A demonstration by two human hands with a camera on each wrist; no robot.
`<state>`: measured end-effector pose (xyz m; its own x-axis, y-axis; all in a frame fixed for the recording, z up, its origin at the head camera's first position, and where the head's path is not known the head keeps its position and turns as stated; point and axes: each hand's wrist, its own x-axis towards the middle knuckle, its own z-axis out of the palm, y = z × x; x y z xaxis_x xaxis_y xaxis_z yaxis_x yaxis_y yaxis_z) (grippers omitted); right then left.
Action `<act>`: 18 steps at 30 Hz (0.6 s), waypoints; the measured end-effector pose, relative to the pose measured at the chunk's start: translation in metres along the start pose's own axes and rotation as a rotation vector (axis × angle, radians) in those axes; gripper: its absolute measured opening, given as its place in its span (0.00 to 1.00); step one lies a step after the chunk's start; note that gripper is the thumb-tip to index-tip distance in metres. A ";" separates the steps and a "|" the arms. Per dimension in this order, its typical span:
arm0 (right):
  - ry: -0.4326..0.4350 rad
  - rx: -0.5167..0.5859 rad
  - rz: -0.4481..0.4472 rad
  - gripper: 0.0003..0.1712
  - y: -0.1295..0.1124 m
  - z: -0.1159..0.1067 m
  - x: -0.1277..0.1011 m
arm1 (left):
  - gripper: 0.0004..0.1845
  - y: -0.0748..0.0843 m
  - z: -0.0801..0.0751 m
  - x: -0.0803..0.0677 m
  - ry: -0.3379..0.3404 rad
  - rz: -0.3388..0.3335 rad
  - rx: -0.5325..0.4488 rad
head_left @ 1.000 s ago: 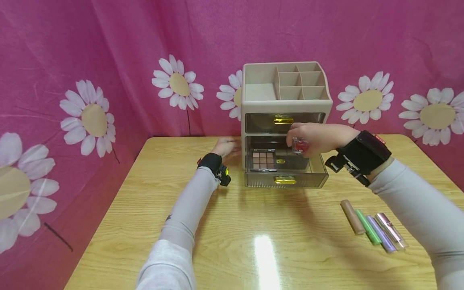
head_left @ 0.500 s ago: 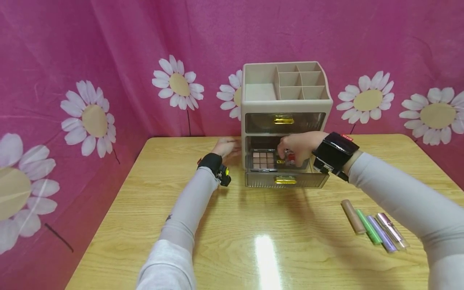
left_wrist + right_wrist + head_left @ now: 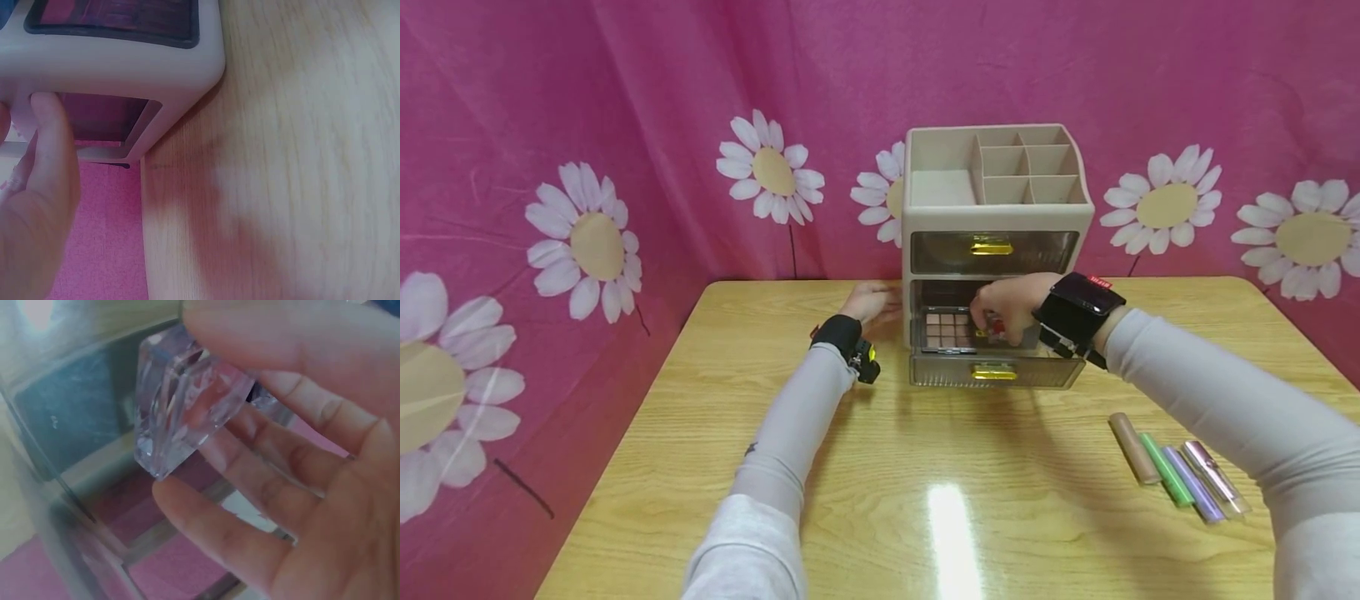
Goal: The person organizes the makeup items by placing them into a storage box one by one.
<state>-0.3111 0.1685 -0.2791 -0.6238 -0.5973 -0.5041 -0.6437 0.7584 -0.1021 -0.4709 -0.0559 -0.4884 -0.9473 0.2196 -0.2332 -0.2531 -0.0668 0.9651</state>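
A beige cosmetics organizer stands at the back of the table, its lower smoky clear drawer pulled out. My right hand is in that drawer and holds a small clear, square-edged case with red showing in it, between thumb and fingertips. Beside it, on the left of the drawer, lies an eyeshadow palette with brown and nude pans. At the organizer's left side, my left hand rests against the wall; in the left wrist view the thumb lies straight along the side frame.
On the table at right lie a brown tube, a green tube, a purple tube and a pink, clear-ended tube. The upper drawer is closed. A pink daisy curtain hangs behind.
My right hand has moved left and down into the lower drawer with the clear case, coming beside the palette. The left hand stays against the organizer's side.
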 end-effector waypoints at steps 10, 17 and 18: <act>0.005 -0.025 -0.046 0.22 0.001 0.001 0.006 | 0.14 0.017 0.008 -0.029 0.009 0.011 -0.028; 0.013 -0.063 -0.079 0.24 0.003 0.005 0.011 | 0.16 0.031 0.017 -0.052 0.039 0.006 -0.002; 0.013 -0.064 -0.076 0.24 0.003 0.005 0.011 | 0.16 0.030 0.017 -0.051 0.039 0.005 0.000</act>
<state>-0.3177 0.1657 -0.2897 -0.5776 -0.6560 -0.4859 -0.7161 0.6929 -0.0843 -0.4270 -0.0522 -0.4454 -0.9555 0.1813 -0.2327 -0.2483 -0.0682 0.9663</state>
